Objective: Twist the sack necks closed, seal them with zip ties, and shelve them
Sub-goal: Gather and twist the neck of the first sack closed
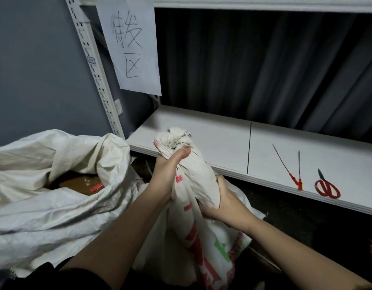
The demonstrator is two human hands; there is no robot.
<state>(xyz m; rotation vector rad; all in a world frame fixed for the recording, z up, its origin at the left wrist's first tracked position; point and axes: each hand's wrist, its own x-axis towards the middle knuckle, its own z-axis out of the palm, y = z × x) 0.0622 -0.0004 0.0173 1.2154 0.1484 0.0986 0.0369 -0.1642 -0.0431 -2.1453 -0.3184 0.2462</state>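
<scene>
A white woven sack with red and green print stands in front of me, its neck gathered into a twisted bundle. My left hand grips the neck high up, thumb across the cloth. Lower on the neck, my right hand grips it from the right side. A second white sack lies open at the left, a brown box showing inside it. Two thin zip ties with red heads lie on the white shelf at the right.
Red-handled scissors lie on the shelf right of the zip ties. A paper sign with handwritten characters hangs from the perforated shelf upright. A dark curtain hangs behind the shelf; another shelf board runs above.
</scene>
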